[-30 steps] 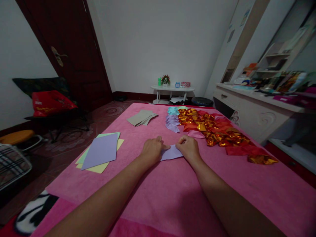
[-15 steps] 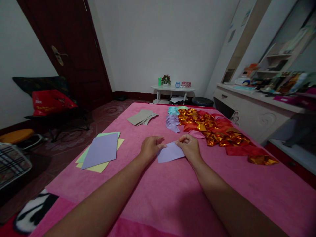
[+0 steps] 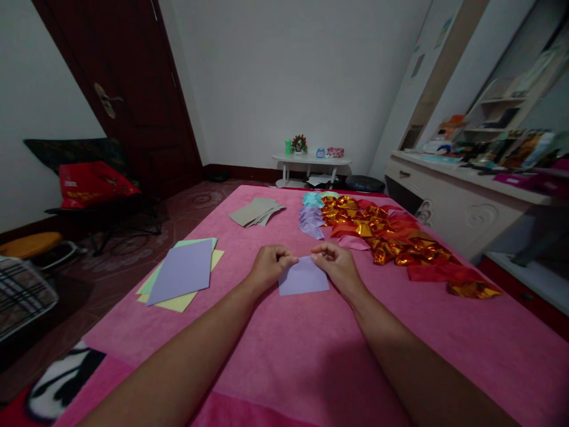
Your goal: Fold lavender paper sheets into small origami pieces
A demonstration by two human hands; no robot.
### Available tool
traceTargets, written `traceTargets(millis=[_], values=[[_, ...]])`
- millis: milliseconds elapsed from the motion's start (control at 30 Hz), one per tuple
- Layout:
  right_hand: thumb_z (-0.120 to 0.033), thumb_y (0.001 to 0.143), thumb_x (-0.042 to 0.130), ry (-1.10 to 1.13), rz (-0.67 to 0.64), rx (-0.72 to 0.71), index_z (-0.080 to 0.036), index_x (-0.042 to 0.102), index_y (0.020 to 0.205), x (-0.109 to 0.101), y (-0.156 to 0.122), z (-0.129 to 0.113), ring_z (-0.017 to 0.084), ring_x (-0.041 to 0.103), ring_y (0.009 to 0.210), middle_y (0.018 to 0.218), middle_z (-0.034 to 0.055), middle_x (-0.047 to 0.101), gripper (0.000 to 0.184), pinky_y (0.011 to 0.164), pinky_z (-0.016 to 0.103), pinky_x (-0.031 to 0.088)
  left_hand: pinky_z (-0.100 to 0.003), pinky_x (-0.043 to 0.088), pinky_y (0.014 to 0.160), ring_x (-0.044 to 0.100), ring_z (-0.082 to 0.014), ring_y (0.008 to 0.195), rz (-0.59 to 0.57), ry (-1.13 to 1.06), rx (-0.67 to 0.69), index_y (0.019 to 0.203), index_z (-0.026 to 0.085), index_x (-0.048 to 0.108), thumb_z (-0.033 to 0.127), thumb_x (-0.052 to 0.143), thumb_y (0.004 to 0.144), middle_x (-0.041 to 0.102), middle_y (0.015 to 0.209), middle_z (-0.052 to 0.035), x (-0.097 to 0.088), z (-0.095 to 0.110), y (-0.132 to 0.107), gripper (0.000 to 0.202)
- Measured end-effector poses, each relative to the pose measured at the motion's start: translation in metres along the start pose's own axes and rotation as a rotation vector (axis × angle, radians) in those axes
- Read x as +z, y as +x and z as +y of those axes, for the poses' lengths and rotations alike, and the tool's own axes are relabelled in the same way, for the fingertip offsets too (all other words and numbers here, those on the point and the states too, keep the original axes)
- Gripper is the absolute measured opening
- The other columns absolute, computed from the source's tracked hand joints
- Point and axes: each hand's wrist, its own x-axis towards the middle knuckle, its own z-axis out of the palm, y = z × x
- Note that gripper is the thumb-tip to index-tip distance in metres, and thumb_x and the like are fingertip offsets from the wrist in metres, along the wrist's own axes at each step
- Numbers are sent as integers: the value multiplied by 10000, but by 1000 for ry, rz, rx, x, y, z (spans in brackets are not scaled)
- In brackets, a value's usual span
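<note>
A small sheet of lilac paper (image 3: pixel 304 280) is held just over the pink cloth, its lower edge toward me. My left hand (image 3: pixel 272 264) pinches its upper left corner between thumb and fingers. At the upper right corner, my right hand (image 3: pixel 336 263) has its thumb and fingertips closed on the same sheet. Beyond my right hand lie folded lilac paper pieces (image 3: pixel 310 222) in a short row. To the left rests a loose stack of paper with a lilac sheet (image 3: pixel 184 271) on top, over green and yellow ones.
Greyish paper sheets (image 3: pixel 258 212) lie fanned out at the far left of the pink cloth (image 3: pixel 249 367). Shiny gold folded pieces (image 3: pixel 362 228) and red ones (image 3: pixel 427 271) cover the right side. A white dresser (image 3: pixel 448 193) stands at the right, a red bag (image 3: pixel 95 185) on a chair at the left.
The lilac sheet has turned straighter toward me and shifted slightly left. My right hand has moved a little left, closer to my left hand.
</note>
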Motion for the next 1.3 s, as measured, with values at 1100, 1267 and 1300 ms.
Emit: traceTargets(millis=[1100, 1267, 1300], values=[[-145, 771, 591, -670, -91, -320, -215, 662, 747, 8, -14, -8, 158, 604, 722, 782, 4, 687, 102, 666, 250, 409, -223, 346, 580, 537, -116, 649, -70, 538, 343, 798, 206, 734, 476, 564, 838, 594, 735, -16, 0, 15, -10, 321], [-165, 776, 594, -684, -69, -325, -217, 655, 748, 9, -14, -8, 163, 605, 729, 780, 8, 686, 85, 667, 252, 406, -227, 388, 642, 591, -140, 724, -73, 512, 355, 805, 184, 723, 418, 548, 861, 677, 807, -39, 1, 15, -11, 298], [-170, 778, 594, -684, -67, -324, -217, 656, 751, 9, -13, -8, 165, 606, 733, 785, 10, 687, 82, 671, 254, 408, -228, 389, 636, 593, -141, 704, -78, 512, 343, 807, 182, 720, 417, 540, 866, 687, 783, -38, 1, 15, -12, 302]])
